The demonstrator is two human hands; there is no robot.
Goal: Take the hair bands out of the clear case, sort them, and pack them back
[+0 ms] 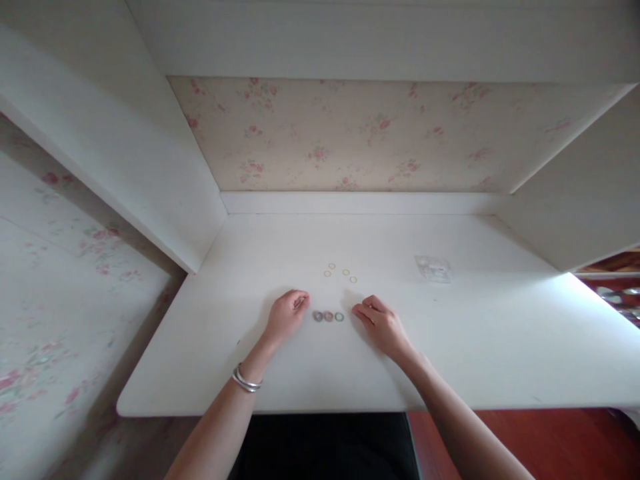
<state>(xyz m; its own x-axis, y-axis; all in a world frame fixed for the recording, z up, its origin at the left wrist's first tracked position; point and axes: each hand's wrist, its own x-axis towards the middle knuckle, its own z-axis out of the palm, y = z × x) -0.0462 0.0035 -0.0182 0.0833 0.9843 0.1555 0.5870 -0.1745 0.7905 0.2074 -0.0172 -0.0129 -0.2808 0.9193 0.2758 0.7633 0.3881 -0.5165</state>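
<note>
My left hand rests on the white desk, its fingers curled into a loose fist, and I see nothing in it. A silver bangle circles that wrist. Across from it, my right hand also lies closed on the desk, fingers bent together, with no object showing. Between the hands three small rings sit in a row: a grey ring, a pinkish ring and a green ring. The row touches neither hand. Farther back lie several thin yellowish rings, loosely spread.
A clear crinkled plastic bag lies to the right on the white desk. White side panels and a floral back wall enclose the desk, with a shelf overhead. The desk's front edge runs close to my lap.
</note>
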